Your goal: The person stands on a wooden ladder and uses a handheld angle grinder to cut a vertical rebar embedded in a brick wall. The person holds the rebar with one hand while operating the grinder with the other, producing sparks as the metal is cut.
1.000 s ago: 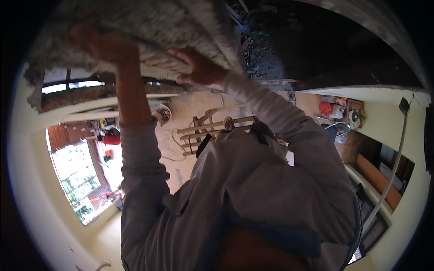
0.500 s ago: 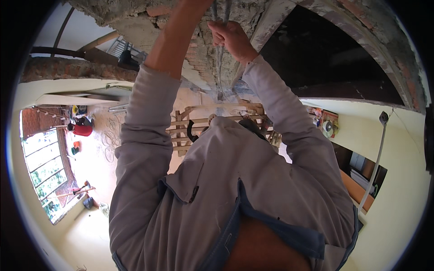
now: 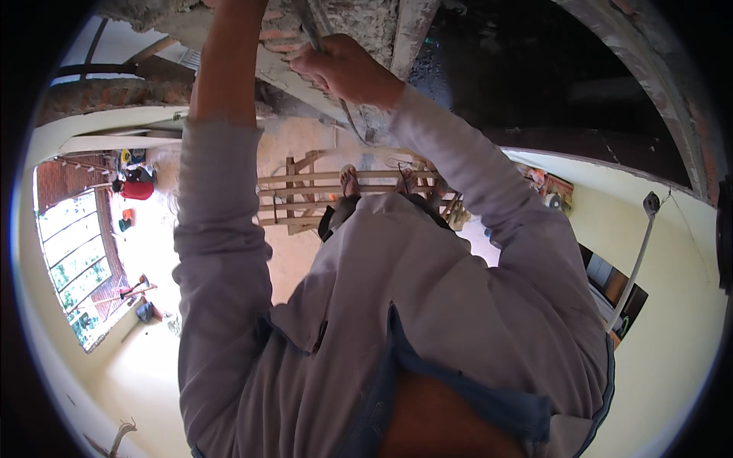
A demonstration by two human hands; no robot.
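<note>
My right hand (image 3: 350, 72) is closed around a grey cable or thin pipe (image 3: 308, 23) in front of rough, broken brickwork. A second grey strand (image 3: 324, 17) runs close beside it at the top. Below my fist a thin dark strand (image 3: 352, 120) hangs down and curves at its lower end. My left forearm (image 3: 229, 69) reaches up past the upper edge, so the left hand is out of sight. Bare brick and crumbling mortar (image 3: 279, 34) lie behind the strands.
My feet (image 3: 349, 182) stand on a wooden slatted platform (image 3: 294, 183) high above the floor. A dark opening (image 3: 534, 76) lies to the right. A hanging rod (image 3: 635, 263) is by the right wall. A person in red (image 3: 137, 189) is far left, near a barred window (image 3: 80, 263).
Both arms have shifted left in the picture, with my right hand still closed on the grey strand. The strands now slant, and my feet have come into sight.
</note>
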